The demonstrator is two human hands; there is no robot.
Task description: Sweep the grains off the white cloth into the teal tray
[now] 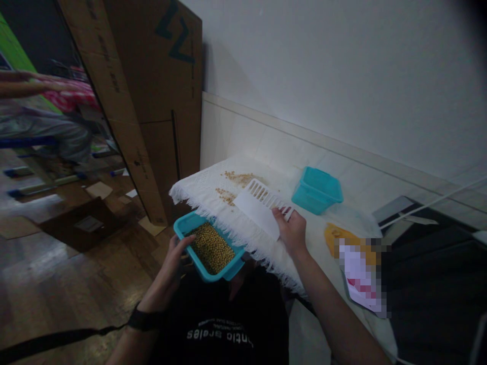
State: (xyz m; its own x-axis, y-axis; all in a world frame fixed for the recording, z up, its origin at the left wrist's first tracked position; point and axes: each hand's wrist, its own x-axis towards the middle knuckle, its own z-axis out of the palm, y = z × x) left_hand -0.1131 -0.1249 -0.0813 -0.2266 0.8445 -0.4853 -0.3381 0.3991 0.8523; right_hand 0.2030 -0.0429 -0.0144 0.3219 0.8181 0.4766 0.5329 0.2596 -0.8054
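My left hand grips the near rim of a teal plastic tub filled with tan beans, held just below the fringed edge of a white cloth that covers a table. My right hand is closed on a white slotted scraper that lies flat on the cloth. Small piles of loose beans rest on the cloth beyond the scraper.
A second teal tub stands on the cloth to the right. A yellow item and a blurred packet lie nearer me. Tall cardboard boxes stand at left against the white wall. Another person's arm shows far left.
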